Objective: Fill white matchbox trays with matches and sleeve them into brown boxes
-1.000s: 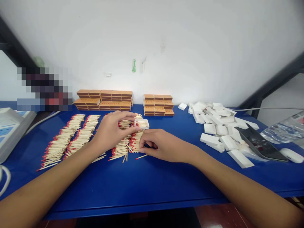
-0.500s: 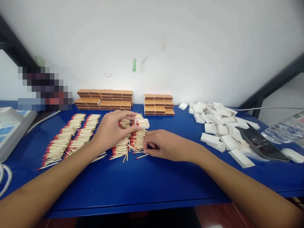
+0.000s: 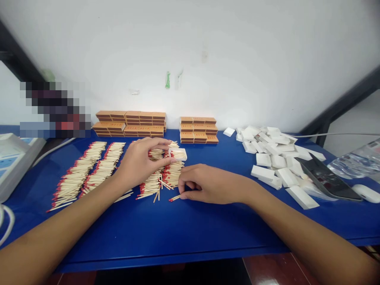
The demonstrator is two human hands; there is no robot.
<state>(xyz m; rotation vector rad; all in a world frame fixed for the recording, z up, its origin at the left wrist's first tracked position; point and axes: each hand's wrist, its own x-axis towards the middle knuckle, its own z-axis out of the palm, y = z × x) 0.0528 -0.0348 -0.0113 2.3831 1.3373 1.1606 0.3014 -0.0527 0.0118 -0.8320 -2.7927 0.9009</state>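
Rows of red-tipped matches (image 3: 89, 168) lie across the blue table (image 3: 184, 225). My left hand (image 3: 139, 162) rests over the middle rows and pinches a small white matchbox tray (image 3: 178, 154) partly filled with matches. My right hand (image 3: 204, 184) sits low on the table just right of the match pile (image 3: 162, 178). Its fingers are curled and pinch a few loose matches (image 3: 175, 197) by the near end.
Stacks of orange matchboxes (image 3: 130, 124) and another orange stack (image 3: 198, 130) stand along the white wall. A heap of white empty trays (image 3: 273, 154) lies at right, beside a phone (image 3: 323, 178), a white mouse (image 3: 366, 193) and a plastic bag (image 3: 356, 160). A white device (image 3: 13, 160) sits at far left.
My right hand slid a little toward me and lower, onto a loose match at the pile's near edge. My left hand and the tray stayed put.
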